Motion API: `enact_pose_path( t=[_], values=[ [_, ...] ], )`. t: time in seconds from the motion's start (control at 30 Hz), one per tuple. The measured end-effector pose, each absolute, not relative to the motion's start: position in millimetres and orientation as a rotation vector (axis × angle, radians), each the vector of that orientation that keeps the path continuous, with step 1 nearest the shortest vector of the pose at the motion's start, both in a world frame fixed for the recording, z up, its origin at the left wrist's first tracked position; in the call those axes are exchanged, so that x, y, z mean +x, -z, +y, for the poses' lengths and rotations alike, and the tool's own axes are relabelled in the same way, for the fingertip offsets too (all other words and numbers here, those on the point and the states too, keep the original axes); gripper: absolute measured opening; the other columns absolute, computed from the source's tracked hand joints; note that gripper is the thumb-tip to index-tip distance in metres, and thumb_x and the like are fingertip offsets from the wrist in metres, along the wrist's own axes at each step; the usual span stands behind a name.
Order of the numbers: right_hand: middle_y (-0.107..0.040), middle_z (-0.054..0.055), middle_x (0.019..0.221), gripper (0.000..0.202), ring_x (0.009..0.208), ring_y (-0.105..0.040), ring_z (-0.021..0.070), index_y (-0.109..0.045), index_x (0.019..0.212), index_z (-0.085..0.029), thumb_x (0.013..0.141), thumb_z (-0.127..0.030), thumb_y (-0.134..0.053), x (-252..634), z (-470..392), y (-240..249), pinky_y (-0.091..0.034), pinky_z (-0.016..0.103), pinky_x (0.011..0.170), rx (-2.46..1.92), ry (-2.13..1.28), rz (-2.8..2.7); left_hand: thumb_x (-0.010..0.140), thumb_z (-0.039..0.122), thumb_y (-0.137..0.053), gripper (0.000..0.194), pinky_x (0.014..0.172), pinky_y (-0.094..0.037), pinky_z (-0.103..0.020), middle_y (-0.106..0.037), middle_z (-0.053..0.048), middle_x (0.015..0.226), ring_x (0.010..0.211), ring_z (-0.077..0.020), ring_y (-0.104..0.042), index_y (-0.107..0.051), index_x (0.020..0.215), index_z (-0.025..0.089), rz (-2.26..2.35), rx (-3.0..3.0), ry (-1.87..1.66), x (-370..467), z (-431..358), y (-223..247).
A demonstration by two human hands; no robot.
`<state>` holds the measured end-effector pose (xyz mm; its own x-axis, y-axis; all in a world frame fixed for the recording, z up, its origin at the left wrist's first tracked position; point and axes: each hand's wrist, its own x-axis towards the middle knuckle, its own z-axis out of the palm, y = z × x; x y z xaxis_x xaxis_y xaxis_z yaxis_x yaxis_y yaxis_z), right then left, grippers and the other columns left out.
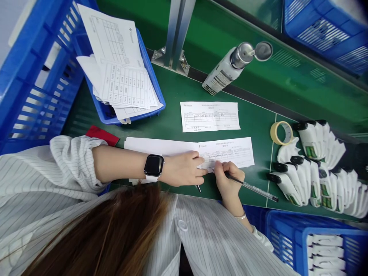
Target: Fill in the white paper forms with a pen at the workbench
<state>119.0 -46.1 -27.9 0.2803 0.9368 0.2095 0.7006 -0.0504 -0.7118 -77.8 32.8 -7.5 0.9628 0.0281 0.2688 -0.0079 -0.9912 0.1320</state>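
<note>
My left hand point(184, 168) lies flat on a printed paper form point(230, 149), fingers stretched out toward its middle. In my right hand point(228, 182) is a clear pen with black ends point(253, 186), its tip end down at the lower part of the form. More white paper point(161, 145) extends to the left under my left forearm. A second pen point(198, 188) peeks out below my left hand, mostly hidden. Just above, another filled-in form point(210, 116) rests by itself on the green table.
A blue bin point(156, 96) heaped with printed sheets stands at upper left. A white dispenser bottle point(222, 71) with a raised metal lid is at the back. To the right are a tape roll point(273, 132) and rows of white devices point(313, 142). Blue crates point(304, 220) flank the table.
</note>
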Motion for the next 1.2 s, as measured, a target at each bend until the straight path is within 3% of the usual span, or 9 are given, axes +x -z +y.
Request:
enact_pose_path(
  t=[0.47, 0.77, 1.2],
  values=[
    [-0.035, -0.006, 0.044, 0.039, 0.044, -0.030, 0.0065, -0.031, 0.049, -0.020, 0.076, -0.025, -0.059, 117.8, -46.8, 26.4, -0.029, 0.024, 0.045, -1.805, -0.413, -1.489, 0.078, 0.020, -0.055, 0.004, 0.077, -0.034, -0.035, -0.061, -0.001, 0.111, 0.098, -0.0204, -0.051, -0.058, 0.080, 0.023, 0.052, 2.961, -0.514, -78.3, 31.8, 8.4],
    [-0.032, -0.007, 0.044, 0.040, 0.044, -0.028, 0.0060, -0.029, 0.050, -0.019, 0.075, -0.017, -0.060, 117.8, -47.6, 27.3, -0.027, 0.024, 0.045, -1.773, -0.448, -1.477, 0.082, 0.020, -0.049, 0.009, 0.077, -0.032, -0.035, -0.059, 0.000, 0.116, 0.100, -0.0209, -0.049, -0.057, 0.083, 0.023, 0.034, 2.977, -0.379, -77.9, 32.1, 6.8],
    [-0.030, -0.007, 0.043, 0.041, 0.043, -0.026, 0.0066, -0.027, 0.049, -0.020, 0.077, -0.022, -0.057, 116.0, -46.9, 26.1, -0.027, 0.025, 0.044, -1.766, -0.427, -1.486, 0.081, 0.019, -0.052, 0.007, 0.077, -0.033, -0.035, -0.062, 0.000, 0.111, 0.098, -0.0206, -0.052, -0.058, 0.079, 0.022, 0.045, 2.954, -0.459, -77.6, 32.4, 5.8]
  ],
)
